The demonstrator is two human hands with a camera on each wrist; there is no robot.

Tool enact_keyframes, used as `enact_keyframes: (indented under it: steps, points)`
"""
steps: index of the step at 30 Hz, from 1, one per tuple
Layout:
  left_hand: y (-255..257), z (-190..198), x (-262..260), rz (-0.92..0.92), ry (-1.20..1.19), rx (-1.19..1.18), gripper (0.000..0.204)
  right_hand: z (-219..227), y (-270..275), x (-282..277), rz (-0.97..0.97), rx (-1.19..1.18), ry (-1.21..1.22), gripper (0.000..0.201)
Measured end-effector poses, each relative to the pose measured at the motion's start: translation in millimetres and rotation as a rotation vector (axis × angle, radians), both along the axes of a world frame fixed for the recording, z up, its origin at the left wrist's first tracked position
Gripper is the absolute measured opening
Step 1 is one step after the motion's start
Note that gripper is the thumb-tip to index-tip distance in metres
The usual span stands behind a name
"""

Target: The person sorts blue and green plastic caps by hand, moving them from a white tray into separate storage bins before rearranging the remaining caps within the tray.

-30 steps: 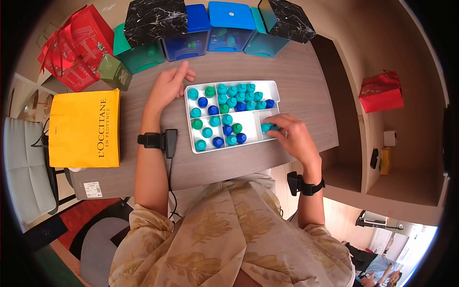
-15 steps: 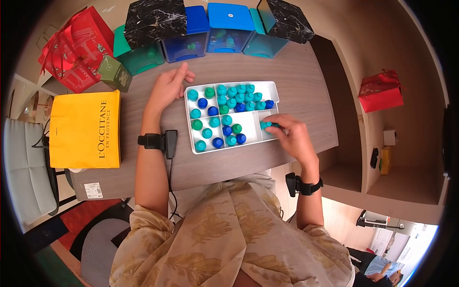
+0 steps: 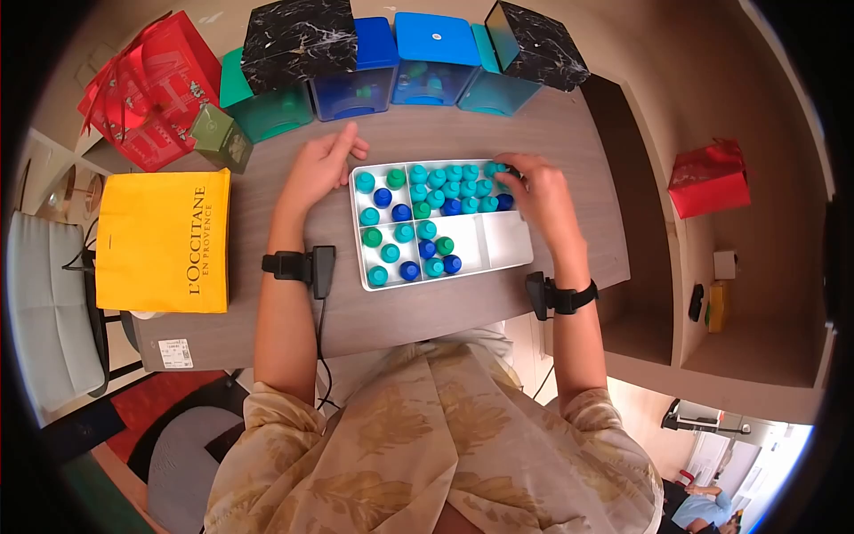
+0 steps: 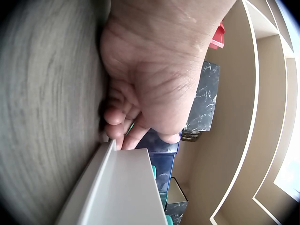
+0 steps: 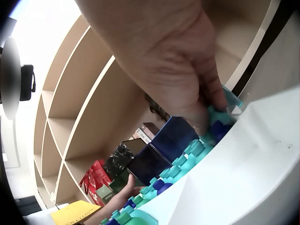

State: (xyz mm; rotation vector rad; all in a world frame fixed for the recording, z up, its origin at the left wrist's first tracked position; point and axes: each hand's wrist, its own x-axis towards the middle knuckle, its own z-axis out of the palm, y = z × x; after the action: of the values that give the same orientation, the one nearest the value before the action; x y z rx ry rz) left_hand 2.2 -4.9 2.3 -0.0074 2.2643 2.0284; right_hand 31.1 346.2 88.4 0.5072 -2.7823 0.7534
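Observation:
A white divided tray [image 3: 509,238] holds small teal, green and blue bottles, the upper right compartment crowded with rows of them. At that compartment's far right corner, my right hand [image 3: 547,200] pinches a teal bottle [image 3: 494,169] between thumb and fingers. The right wrist view has the same teal bottle [image 5: 218,115] beneath the fingertips, close beside a blue bottle [image 5: 220,130]. My left hand [image 3: 322,169] lies by the tray's upper left corner, its thumb extended. In the left wrist view, loosely bent fingers [image 4: 115,131] of that hand touch the tray's rim [image 4: 105,161].
Behind the tray stand blue and teal bins [image 3: 433,40], with black marble-patterned boxes [image 3: 301,43] on some. A yellow bag [image 3: 163,242], a red bag [image 3: 153,93] and a green box [image 3: 219,138] stand at the left. Shelving [image 3: 752,307] borders the table on the right.
My right hand has moved from the lower right compartment up to the far corner of the upper right one, carrying a teal bottle. The lower right compartment now shows bare. My left hand stays by the tray.

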Motion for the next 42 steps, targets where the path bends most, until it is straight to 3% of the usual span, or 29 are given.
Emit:
enact_keyframes:
  steps: [2,11,14,17,20,24,29,35,42]
  points:
    - [1,1,0,0.001,-0.003,0.005,0.06,-4,-4,-1,-0.03,0.08,-0.072,0.017]
    - [1,1,1,0.007,-0.004,-0.003,0.062,-4,-6,0,-0.008,-0.102,-0.167,0.021]
    - [2,3,1,0.006,-0.006,0.001,0.062,5,-12,16,-0.037,-0.194,0.008,0.02]
    - [0,2,1,0.003,-0.004,-0.01,0.061,27,-23,45,0.031,-0.182,-0.074,0.019]
    - [2,-1,-1,-0.005,-0.004,-0.02,0.06,22,-40,72,0.212,-0.18,-0.203,0.019]
    - [1,2,1,-0.005,0.003,-0.004,0.06,3,-47,78,0.229,-0.205,-0.33,0.016]
    - [1,1,-1,-0.005,0.001,-0.003,0.059,17,-37,72,0.19,-0.233,-0.178,0.012]
    - [1,1,0,-0.009,0.012,-0.025,0.059,41,-5,35,-0.069,-0.186,0.022,0.013]
    - [1,3,1,0.01,-0.012,-0.003,0.061,-6,8,-6,-0.015,-0.144,-0.029,0.015]
